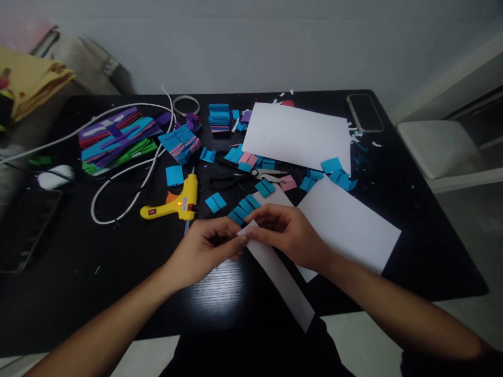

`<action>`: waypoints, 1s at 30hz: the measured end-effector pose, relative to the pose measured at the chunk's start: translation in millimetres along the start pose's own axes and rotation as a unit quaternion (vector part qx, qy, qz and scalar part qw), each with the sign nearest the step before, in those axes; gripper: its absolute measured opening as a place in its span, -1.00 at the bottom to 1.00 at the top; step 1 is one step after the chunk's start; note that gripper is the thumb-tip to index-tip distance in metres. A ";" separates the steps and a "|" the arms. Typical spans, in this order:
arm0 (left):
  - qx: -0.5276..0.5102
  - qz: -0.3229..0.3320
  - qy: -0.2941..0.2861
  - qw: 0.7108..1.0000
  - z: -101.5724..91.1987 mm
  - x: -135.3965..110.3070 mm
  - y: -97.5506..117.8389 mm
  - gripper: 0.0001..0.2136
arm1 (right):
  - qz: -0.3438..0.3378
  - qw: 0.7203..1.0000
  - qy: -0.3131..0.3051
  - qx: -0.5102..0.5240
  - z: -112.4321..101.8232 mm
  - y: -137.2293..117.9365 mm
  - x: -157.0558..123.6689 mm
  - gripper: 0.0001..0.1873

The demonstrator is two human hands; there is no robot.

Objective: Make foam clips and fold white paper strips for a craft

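- Held over the front part of the black table (129,309), by its far end: a white paper strip (281,277).
- Pinched between thumb and curled fingers of the left hand (216,241) on one side, of the right hand (288,233) on the other; several fingertips hidden behind the paper.
- Long axis aslant, running from the fingertips rightward and toward the body; free end past the table's edge, in front of dark clothing.
- Just beyond the hands, blue folded paper pieces (248,204) and black-handled scissors (267,177), the latter partly covered by scraps.
- At right, partly behind the right hand and forearm, a white paper sheet (349,225); farther back, a second white sheet (296,136).
- At left, a yellow glue gun (168,208), nozzle away from the body, indicator lit; pale label too small to read.
- Farther left, a looped white cable (93,210), partly overlapping bundled colored paper strips (118,137).
- In the far right corner, a smartphone (366,112).
- At the left edge, a dark flat object (29,230), cut off and hard to make out.
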State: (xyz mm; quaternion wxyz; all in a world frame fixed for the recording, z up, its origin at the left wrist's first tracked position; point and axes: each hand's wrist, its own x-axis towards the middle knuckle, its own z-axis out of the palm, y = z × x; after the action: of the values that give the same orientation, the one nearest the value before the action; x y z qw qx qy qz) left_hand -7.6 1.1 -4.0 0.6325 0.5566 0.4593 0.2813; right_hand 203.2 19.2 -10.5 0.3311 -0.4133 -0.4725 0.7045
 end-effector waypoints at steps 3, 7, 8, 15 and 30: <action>0.012 0.008 0.001 1.000 0.3 0.0 -0.6 -0.75 | -0.004 1.000 0.000 0.005 0.0 -0.1 -1.6 -0.75; 0.038 0.026 0.009 0.999 1.0 -0.3 -0.3 -0.74 | -0.010 1.000 0.010 -0.010 -0.1 -1.0 -3.8 -0.76; 0.044 0.030 0.010 0.999 1.5 -0.6 -0.3 -0.74 | -0.010 1.000 0.012 -0.010 -0.1 -1.1 -4.0 -0.77; 0.119 0.106 0.071 0.985 -0.1 -1.8 -0.2 -0.88 | -0.008 1.000 0.026 0.003 -0.3 -2.1 -3.9 -0.76; 0.223 0.300 0.093 0.923 -10.3 0.3 -7.1 -0.78 | 0.012 0.999 0.022 0.036 -0.8 1.5 -3.0 -0.71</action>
State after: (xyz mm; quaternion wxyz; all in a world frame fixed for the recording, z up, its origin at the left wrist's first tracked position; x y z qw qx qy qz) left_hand -17.8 4.5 -10.5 0.3325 0.7664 0.3780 0.3990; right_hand 205.2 16.4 -11.2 0.3480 -0.4220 -0.4346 0.7155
